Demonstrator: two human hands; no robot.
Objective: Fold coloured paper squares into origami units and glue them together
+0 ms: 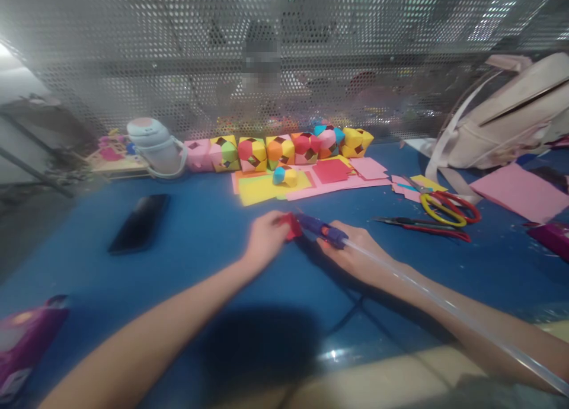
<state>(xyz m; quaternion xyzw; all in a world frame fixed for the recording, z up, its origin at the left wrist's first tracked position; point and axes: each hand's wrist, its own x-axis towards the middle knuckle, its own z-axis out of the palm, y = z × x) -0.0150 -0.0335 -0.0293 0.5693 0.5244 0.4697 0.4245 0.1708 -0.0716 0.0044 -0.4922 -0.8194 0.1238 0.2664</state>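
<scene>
In the head view my left hand (264, 238) pinches a small folded red paper piece (291, 226) above the blue tabletop. My right hand (355, 250) is wrapped round a dark blue glue gun (320, 229), whose tip points left at the red paper. Whether the tip touches the paper I cannot tell. A long clear glue stick (427, 293) runs out of the gun's back end, over my right forearm. Beyond my hands, a small blue and yellow folded paper piece (285, 176) rests on stacked yellow paper (262, 189).
Several folded paper balls (252, 155) line the back beside a white lidded container (155, 148). Scissors (444, 206) and red-handled snips (422, 226) lie right, near pink paper (520, 191) and a pale bag (507, 115). A dark phone (140, 224) lies left; a perforated metal panel (186, 59) stands behind.
</scene>
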